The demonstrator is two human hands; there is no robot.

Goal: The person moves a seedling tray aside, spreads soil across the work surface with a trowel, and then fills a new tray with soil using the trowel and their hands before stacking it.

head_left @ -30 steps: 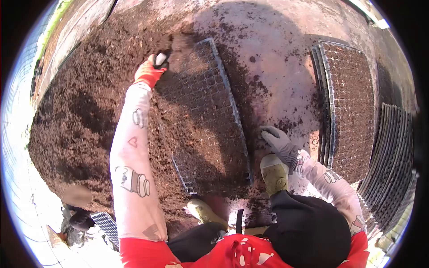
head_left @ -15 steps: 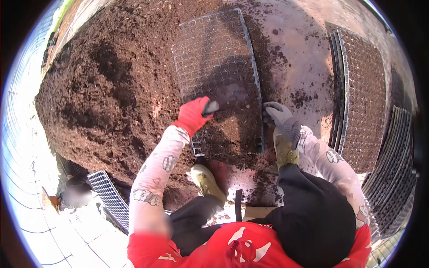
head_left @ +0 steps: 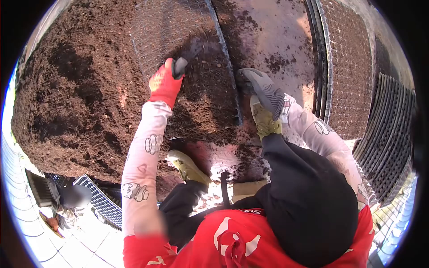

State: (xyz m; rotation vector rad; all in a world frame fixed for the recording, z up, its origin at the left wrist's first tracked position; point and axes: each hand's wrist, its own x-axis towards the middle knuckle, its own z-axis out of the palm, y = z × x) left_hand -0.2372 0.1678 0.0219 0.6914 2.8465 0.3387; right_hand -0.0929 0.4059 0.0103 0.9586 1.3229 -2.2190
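A seedling tray (head_left: pixel 221 41) lies in front of me, its cells largely covered with dark potting soil. My left hand (head_left: pixel 165 85), in a red glove, is closed over the tray's left part. A grey end of what looks like a scraper (head_left: pixel 180 66) sticks out of the fist; a blurred flat shape extends past it over the soil. At the tray's right edge is my right hand (head_left: pixel 261 85), in a grey glove, its fingers curled at the rim beside my shoe (head_left: pixel 264 117).
A large heap of potting soil (head_left: pixel 67 102) fills the left side. Filled trays (head_left: pixel 348 67) are stacked at the right, near a pile of black trays (head_left: pixel 386 138). More trays (head_left: pixel 100 196) stand at lower left, by a person (head_left: pixel 73 196).
The view has shifted, so the tray appears farther up and left. My left hand has moved slightly left over the tray; my right hand stays at its right edge. Soil now covers the near-left corner cells.
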